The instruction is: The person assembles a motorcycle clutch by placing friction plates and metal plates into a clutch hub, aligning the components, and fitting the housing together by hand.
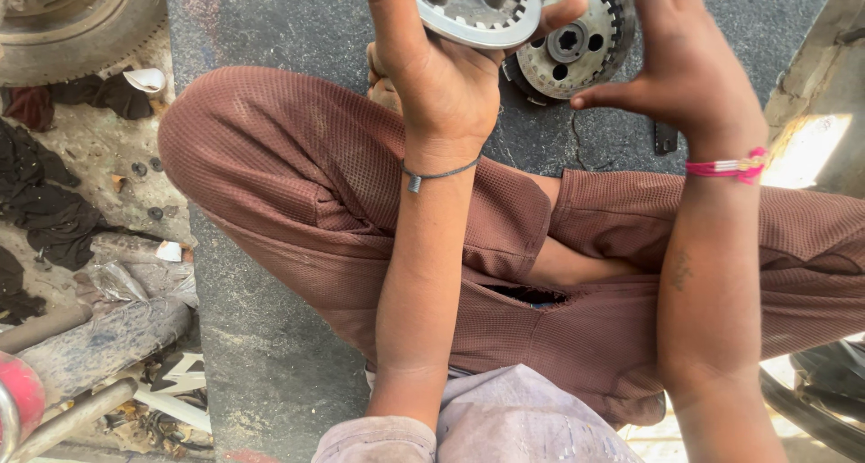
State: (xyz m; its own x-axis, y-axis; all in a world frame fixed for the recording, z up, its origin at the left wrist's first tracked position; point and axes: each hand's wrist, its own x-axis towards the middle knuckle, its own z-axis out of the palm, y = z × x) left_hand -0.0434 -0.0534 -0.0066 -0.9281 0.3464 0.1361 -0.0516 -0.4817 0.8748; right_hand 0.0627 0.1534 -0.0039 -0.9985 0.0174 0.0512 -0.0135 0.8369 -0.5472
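Top centre of frame, left hand (pixel 441 76) grips a toothed clutch plate (pixel 478 13) w/ posts, fingers wrapped on its rim. Right hand (pixel 685 67) spread open, holding nothing, beside the clutch hub (pixel 572 35) on asphalt (pixel 270 355). Greasy rim could slip, drop onto knee.

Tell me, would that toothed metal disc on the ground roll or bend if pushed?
The toothed metal disc looks thick and solid, so probably stiff and heavy for its size. It seems to lie flat on the ground, so it would likely slide, not roll.
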